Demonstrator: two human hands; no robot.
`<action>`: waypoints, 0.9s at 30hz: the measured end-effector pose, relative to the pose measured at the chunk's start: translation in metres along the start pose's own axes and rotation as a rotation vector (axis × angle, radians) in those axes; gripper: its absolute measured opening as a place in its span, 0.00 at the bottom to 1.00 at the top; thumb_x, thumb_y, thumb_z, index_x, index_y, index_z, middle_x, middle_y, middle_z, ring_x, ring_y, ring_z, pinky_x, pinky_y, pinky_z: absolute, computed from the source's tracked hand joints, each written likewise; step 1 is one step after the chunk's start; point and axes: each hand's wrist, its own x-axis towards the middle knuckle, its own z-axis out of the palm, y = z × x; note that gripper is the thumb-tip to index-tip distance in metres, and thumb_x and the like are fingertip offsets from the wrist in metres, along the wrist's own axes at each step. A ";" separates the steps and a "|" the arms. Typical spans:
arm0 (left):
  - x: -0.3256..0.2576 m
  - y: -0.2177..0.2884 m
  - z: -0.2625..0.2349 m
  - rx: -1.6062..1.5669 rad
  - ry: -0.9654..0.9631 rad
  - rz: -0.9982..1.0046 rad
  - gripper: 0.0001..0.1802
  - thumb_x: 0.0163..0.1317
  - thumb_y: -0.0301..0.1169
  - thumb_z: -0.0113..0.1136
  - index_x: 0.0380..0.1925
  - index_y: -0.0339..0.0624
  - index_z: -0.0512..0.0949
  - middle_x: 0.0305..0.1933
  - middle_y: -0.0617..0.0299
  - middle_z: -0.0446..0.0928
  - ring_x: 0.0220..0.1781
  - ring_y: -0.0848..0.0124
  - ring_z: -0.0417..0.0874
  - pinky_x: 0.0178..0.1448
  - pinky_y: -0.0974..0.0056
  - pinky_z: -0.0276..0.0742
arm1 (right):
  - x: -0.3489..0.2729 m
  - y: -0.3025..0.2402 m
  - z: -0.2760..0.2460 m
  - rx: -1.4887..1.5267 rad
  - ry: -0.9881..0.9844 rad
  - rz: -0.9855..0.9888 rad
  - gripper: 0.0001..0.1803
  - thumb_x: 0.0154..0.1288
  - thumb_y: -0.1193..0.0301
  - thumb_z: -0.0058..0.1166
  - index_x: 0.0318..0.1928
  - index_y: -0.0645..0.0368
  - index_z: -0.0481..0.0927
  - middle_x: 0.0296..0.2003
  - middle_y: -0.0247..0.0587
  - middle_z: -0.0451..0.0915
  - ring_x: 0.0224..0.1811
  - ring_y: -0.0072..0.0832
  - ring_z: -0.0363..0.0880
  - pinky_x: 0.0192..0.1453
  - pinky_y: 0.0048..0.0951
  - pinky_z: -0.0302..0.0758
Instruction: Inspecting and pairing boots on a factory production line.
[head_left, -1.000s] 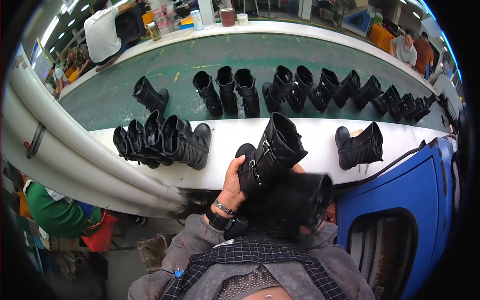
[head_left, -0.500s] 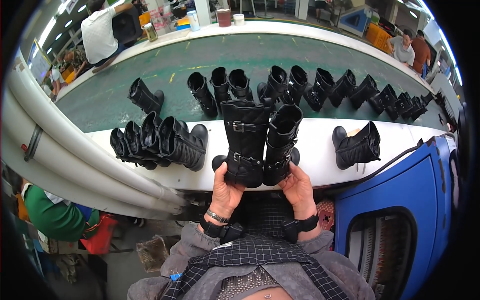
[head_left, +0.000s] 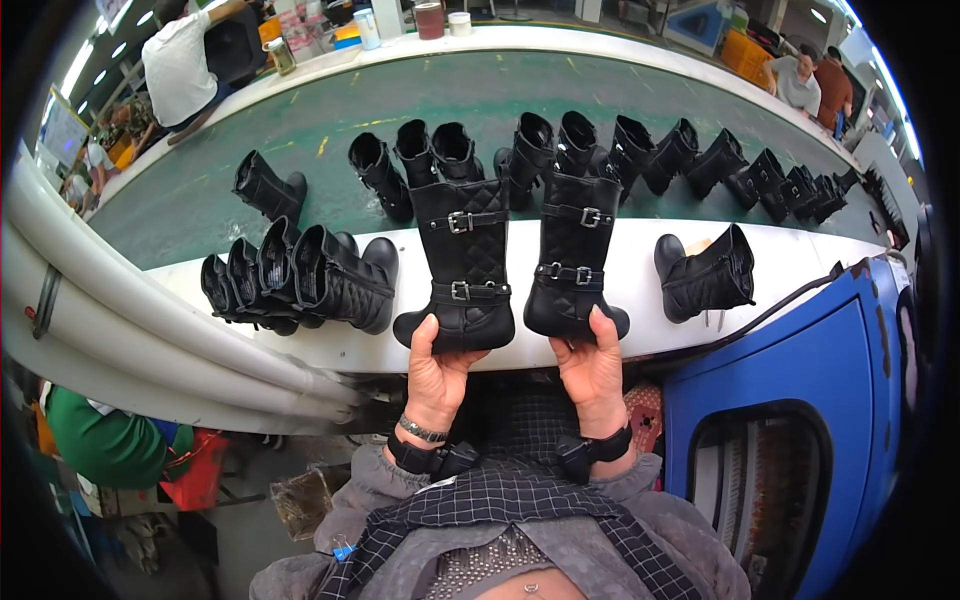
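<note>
White surface, smooth and bent by the lens, runs across the middle of the frame as a work ledge. In front of it, at the centre, one buckled boot is in the left hand and a second buckled boot is in the right hand. Both are black and upright, slightly apart, toes outward; whether their soles touch the ledge I cannot tell. Each hand grips from below, thumb pressed against the foot of its boot, the other fingers curled under and behind, partly hidden.

A cluster of boots stands at centre left on the ledge, and a lone boot at centre right. Beyond lies a green belt bearing a row of boots. Across the top, a far ledge carries a dark red pot. Pale pipes fill the left side, a blue cabinet the lower right. A person in a white shirt sits at upper left; a green garment shows at lower left.
</note>
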 end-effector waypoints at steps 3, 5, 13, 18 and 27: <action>0.002 -0.003 0.001 0.017 -0.008 0.004 0.25 0.65 0.44 0.57 0.53 0.34 0.72 0.50 0.50 0.80 0.49 0.59 0.85 0.48 0.54 0.88 | -0.004 0.002 -0.002 -0.007 0.015 0.017 0.19 0.63 0.63 0.62 0.51 0.58 0.76 0.46 0.40 0.80 0.47 0.31 0.83 0.46 0.34 0.87; 0.003 -0.005 0.001 0.024 -0.003 0.007 0.26 0.65 0.44 0.57 0.53 0.34 0.72 0.50 0.50 0.80 0.50 0.59 0.85 0.49 0.54 0.88 | -0.006 0.004 -0.003 -0.005 0.014 0.029 0.19 0.63 0.64 0.62 0.51 0.58 0.76 0.45 0.39 0.81 0.47 0.29 0.83 0.46 0.34 0.87; 0.003 -0.006 -0.002 0.034 0.037 0.014 0.25 0.64 0.44 0.58 0.53 0.35 0.73 0.49 0.50 0.80 0.49 0.59 0.85 0.49 0.53 0.88 | -0.008 0.005 -0.003 -0.002 0.028 0.024 0.20 0.63 0.62 0.62 0.51 0.58 0.76 0.45 0.41 0.82 0.45 0.32 0.84 0.43 0.32 0.88; 0.005 -0.007 -0.001 -0.004 0.034 0.009 0.26 0.64 0.43 0.58 0.54 0.34 0.71 0.50 0.49 0.80 0.48 0.58 0.86 0.45 0.53 0.90 | -0.008 0.006 -0.003 -0.005 0.019 0.026 0.19 0.63 0.63 0.61 0.51 0.59 0.76 0.45 0.41 0.82 0.45 0.32 0.84 0.43 0.33 0.88; 0.001 -0.009 0.000 0.104 0.048 0.019 0.27 0.67 0.48 0.52 0.55 0.38 0.72 0.51 0.53 0.80 0.51 0.59 0.84 0.50 0.52 0.85 | -0.009 0.008 -0.007 -0.056 0.029 0.027 0.21 0.65 0.59 0.57 0.54 0.54 0.75 0.47 0.38 0.81 0.49 0.31 0.82 0.48 0.34 0.84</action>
